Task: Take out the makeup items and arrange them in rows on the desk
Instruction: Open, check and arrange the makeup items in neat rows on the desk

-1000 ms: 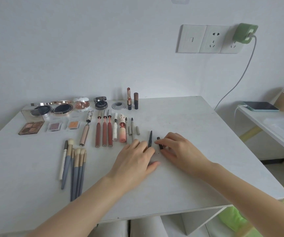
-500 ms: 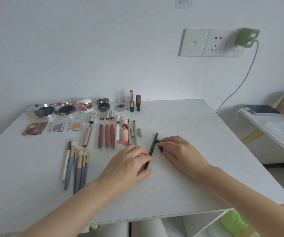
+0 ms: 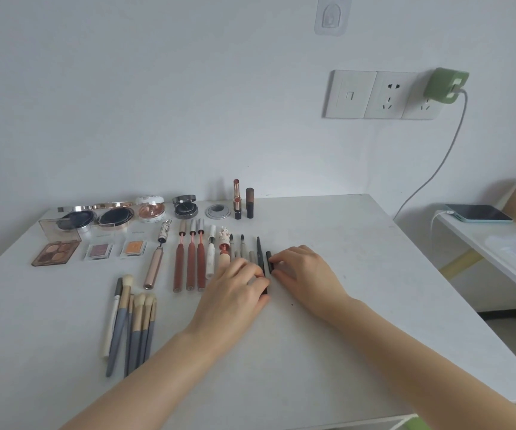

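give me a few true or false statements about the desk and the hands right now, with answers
1. The left hand rests on a thin black pencil in the middle row. True.
2. The right hand holds a brush. False: its fingers pinch a short black cap beside the pencil.
3. Two lipsticks stand upright at the back of the desk. True.
4. The makeup brushes lie at the right end of the desk. False: they lie at the front left.
5. A phone lies on the side table to the right. True.
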